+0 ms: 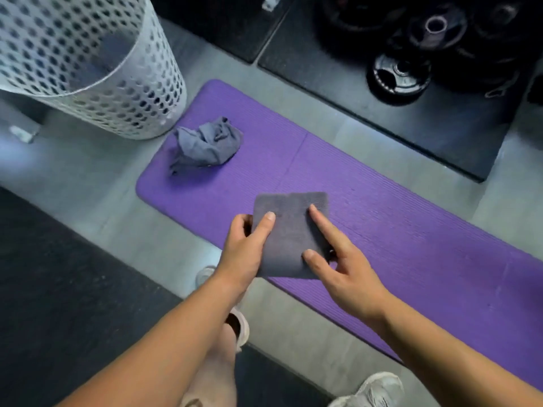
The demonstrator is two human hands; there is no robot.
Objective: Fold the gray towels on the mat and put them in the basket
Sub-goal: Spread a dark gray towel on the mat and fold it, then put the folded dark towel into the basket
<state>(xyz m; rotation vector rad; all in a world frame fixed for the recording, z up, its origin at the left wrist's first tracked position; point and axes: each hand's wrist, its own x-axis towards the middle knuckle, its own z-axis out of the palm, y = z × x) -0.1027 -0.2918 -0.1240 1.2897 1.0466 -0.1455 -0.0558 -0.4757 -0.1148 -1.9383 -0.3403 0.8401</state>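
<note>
Floor: you stand on a grey concrete floor (88, 177) that runs in a band from the left edge to the lower middle of the frame
Dark flooring: a black speckled rubber floor (58, 289) fills the lower left, and black rubber tiles (352, 113) cover the upper middle and upper right
Mat: the purple mat (396, 218) lies flat on the concrete, ribbed, slanting from the centre left down to the right edge
Basket: the white perforated basket (123, 92) stands in the upper left, its base just beside the mat's far left corner; what lies inside is too blurred to tell
Crumpled towel: one gray crumpled towel (205, 145) sits bunched on the mat's left end, near the basket's base
Folded towel: the gray folded towel (289, 233) is a neat square between your hands at the centre of the frame, over the mat's near edge; I cannot tell whether it touches the mat
Left hand: your left hand (244, 248) pinches the square's left edge, thumb on top and fingers curled beneath
Right hand: your right hand (343, 268) holds the right side, forefinger straight across the top, thumb on the lower part, the other fingers curled at the edge
Weights: black weight plates (399, 74) lie piled on the tiles in the upper right
Feet: pale shoes (373, 389) show at the bottom of the frame
</note>
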